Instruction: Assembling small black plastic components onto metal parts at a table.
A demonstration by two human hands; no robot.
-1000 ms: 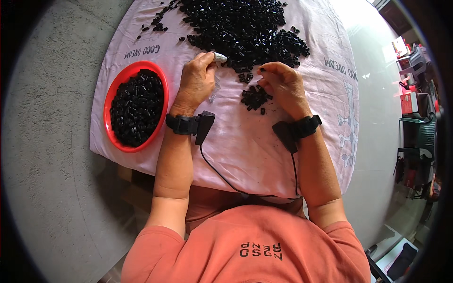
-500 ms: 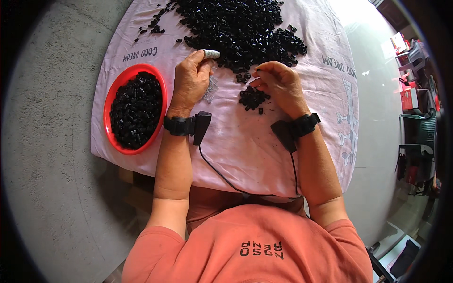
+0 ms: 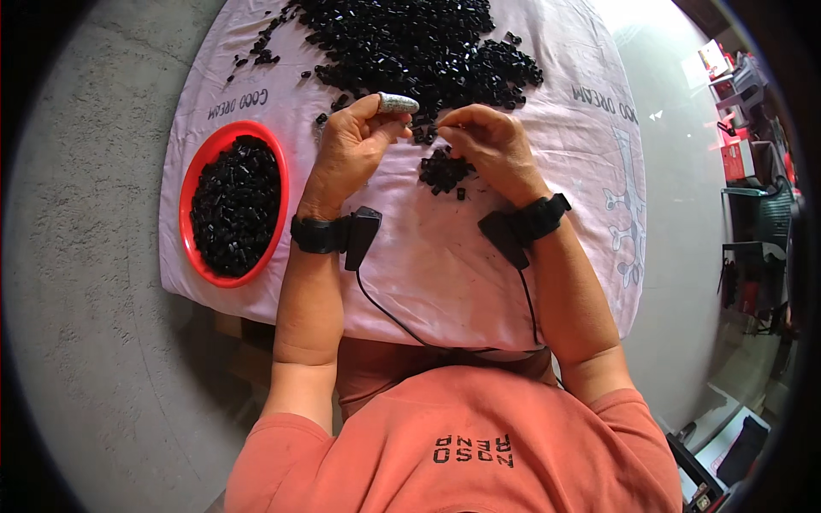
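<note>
Black pieces (image 3: pixel 393 47) ahead | cloth (image 3: pixel 436 274) roomy toward near edge | left hand (image 3: pixel 352 144), right hand (image 3: pixel 496 150) pinched — contents unclear

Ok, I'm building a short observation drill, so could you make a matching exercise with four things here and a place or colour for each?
1. Basin
2. Large heap
3. Small cluster
4. Finger covering

A. Silvery grey, on the left hand
B. Far part of the cloth
C. Red, near the cloth's left edge
D. Black, close by the right hand

Pairs: 1-C, 2-B, 3-D, 4-A
</note>
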